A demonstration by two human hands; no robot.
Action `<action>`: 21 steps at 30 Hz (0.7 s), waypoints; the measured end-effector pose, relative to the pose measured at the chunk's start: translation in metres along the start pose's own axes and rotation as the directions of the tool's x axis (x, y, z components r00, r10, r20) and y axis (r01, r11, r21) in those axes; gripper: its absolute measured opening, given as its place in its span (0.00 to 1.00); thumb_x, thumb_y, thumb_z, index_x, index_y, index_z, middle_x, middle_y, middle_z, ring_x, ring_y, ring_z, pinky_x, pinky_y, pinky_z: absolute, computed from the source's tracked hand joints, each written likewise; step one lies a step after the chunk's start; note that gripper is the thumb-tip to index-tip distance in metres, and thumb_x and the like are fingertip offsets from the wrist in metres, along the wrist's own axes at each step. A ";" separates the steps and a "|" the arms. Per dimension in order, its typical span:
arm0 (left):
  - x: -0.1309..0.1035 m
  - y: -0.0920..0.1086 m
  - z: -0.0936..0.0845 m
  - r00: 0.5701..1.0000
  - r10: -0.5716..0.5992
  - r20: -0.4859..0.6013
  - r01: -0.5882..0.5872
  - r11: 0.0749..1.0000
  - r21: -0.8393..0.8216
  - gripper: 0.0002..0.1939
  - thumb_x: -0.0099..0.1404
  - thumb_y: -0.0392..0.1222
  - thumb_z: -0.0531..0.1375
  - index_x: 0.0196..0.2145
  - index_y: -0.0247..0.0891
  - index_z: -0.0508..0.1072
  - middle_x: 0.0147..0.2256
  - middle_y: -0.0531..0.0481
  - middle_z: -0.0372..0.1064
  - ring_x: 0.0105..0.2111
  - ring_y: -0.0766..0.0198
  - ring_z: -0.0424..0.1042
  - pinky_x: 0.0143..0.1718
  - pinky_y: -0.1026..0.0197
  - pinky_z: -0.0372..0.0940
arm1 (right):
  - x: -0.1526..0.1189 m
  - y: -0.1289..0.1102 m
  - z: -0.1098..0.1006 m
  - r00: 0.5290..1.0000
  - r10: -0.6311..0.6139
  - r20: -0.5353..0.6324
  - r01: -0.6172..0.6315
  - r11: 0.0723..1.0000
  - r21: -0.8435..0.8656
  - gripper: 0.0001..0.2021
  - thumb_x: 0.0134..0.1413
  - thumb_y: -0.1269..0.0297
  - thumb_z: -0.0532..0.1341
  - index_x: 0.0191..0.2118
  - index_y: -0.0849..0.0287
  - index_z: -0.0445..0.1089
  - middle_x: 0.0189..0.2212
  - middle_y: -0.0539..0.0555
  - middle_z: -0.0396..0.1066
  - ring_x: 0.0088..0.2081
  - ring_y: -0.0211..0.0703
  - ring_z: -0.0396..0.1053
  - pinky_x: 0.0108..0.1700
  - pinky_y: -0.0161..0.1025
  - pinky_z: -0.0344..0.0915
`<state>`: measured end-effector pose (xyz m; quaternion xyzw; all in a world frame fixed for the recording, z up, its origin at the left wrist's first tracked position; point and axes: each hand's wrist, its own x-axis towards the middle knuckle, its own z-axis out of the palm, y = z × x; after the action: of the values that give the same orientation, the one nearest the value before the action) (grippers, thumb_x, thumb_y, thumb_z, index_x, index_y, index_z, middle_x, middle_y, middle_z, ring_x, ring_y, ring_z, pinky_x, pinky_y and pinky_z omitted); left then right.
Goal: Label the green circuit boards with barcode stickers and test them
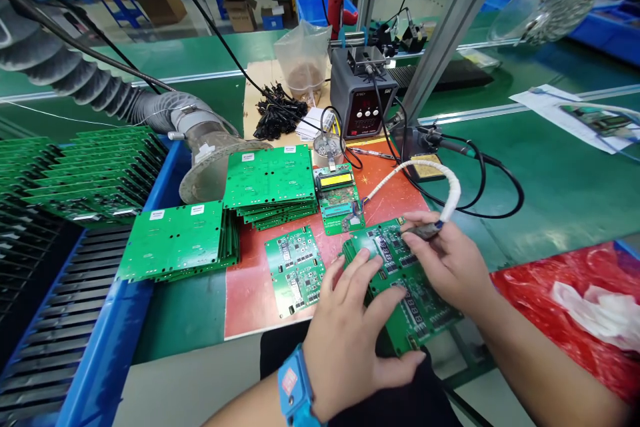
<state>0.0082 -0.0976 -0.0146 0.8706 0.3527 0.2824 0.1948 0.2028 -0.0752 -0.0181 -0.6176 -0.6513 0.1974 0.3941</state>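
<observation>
My left hand (353, 327), with a blue strap at the wrist, lies with spread fingers across the left side of a stack of green circuit boards (425, 300) at the table's front edge. My right hand (450, 260) pinches a dark probe (424, 231) against the top board's upper right part. A white wrapped cable (445, 177) runs from that probe to a small programmer board (340, 203) with a lit yellow display. One separate circuit board (296, 270) lies flat left of my hands on the red mat (245, 300).
Two board stacks (270, 177) (175, 240) stand at the left, beside a blue crate (125, 327) of upright boards. An extraction hose nozzle (210, 160), a soldering station (364, 97) and black cables stand behind. Red plastic (565, 300) is at the right.
</observation>
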 end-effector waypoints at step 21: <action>-0.008 0.001 0.016 0.994 -0.029 -0.103 0.033 0.999 0.039 0.26 0.51 0.54 0.61 0.47 0.42 0.70 0.53 0.41 0.64 0.59 0.47 0.57 0.55 0.46 0.50 | 0.006 0.004 -0.005 0.997 0.041 0.068 -0.052 0.985 0.166 0.12 0.58 0.65 0.58 0.49 0.53 0.64 0.35 0.51 0.72 0.35 0.38 0.72 0.37 0.35 0.68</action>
<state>0.0141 -0.1060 -0.0287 0.8532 0.3814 0.3163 0.1629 0.2097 -0.0704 -0.0164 -0.5907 -0.6303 0.2804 0.4186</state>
